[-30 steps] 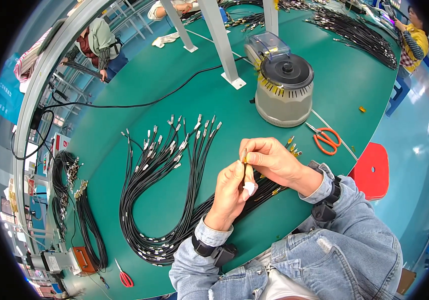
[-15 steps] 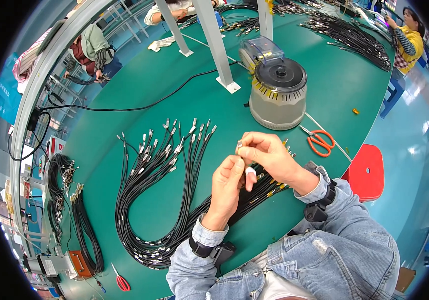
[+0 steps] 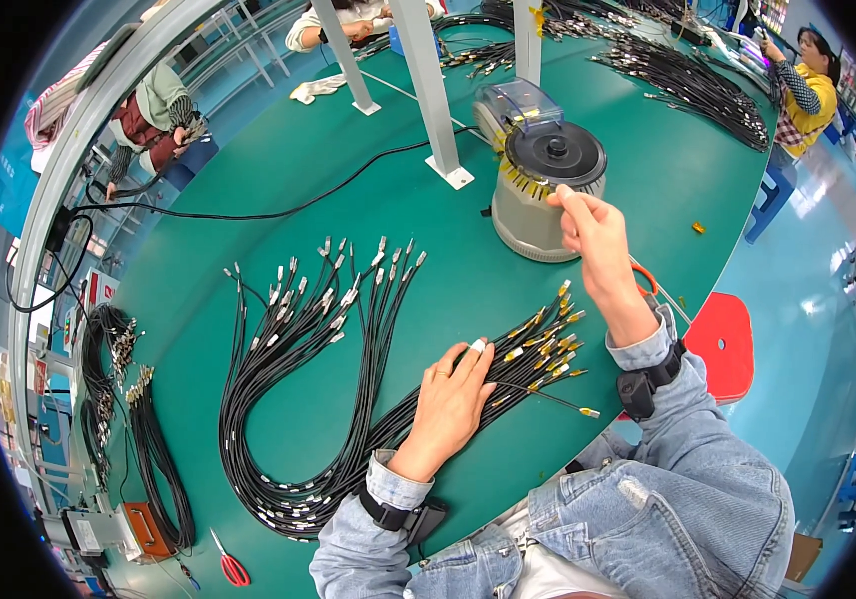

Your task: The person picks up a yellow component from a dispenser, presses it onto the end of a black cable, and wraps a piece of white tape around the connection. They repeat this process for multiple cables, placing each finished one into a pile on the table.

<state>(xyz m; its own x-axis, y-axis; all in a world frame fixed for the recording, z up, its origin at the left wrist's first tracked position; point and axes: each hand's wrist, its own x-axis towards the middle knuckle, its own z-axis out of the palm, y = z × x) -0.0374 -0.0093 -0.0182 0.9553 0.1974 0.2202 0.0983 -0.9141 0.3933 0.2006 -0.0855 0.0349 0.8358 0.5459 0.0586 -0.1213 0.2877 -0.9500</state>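
My left hand (image 3: pixel 453 402) lies spread and palm down on a bundle of black cables (image 3: pixel 408 424). Yellow tape wraps many of the cable ends (image 3: pixel 553 349) at its right; one taped end (image 3: pixel 587 411) sticks out apart from the others. At the front of a round tape dispenser (image 3: pixel 538 225), my right hand (image 3: pixel 595 240) pinches thumb and forefinger together at a strip of yellow tape on the rim. More short yellow strips (image 3: pixel 523 183) hang along that rim. The bundle curves round at the left to bare silver connectors (image 3: pixel 333 290).
Orange-handled scissors (image 3: pixel 644 278) lie partly behind my right hand, and red-handled scissors (image 3: pixel 235 570) at the front left. Grey metal posts (image 3: pixel 428 90) stand on the green table (image 3: pixel 278 230). A red stool (image 3: pixel 722 349) is at the right. Several people work around the table.
My hands have parted from a small piece they held together. The left has come down onto the cables; the right has moved up to the tape dispenser.
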